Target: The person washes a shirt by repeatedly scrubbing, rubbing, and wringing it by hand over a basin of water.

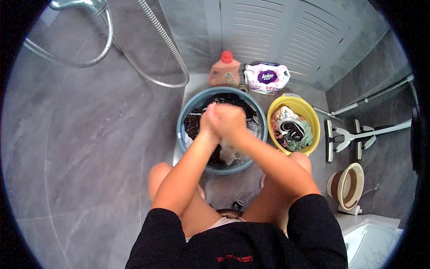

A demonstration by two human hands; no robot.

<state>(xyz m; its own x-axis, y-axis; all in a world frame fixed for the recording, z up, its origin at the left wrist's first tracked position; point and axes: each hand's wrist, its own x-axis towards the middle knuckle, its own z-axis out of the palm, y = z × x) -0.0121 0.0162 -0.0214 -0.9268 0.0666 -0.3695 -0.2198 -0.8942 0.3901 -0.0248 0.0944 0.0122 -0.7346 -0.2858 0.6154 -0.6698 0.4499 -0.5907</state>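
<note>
Both of my hands are pressed together above the blue basin (183, 150), which holds dark clothes (233, 99) in water. My left hand (208, 122) and my right hand (230, 121) are closed around something I cannot make out. A pale, wet cloth (227, 154) shows just below them, over the dark clothes; whether it runs up into the hands is unclear. Right of the blue basin stands a yellow basin (315, 130) with a pile of mixed clothes (293, 127) in it.
Behind the basins stand a pink bottle with a red cap (225, 74) and a white pack (267, 77). A shower hose (168, 42) loops at the upper left. A mop (345, 136) and a beige and brown container (350, 186) are at the right.
</note>
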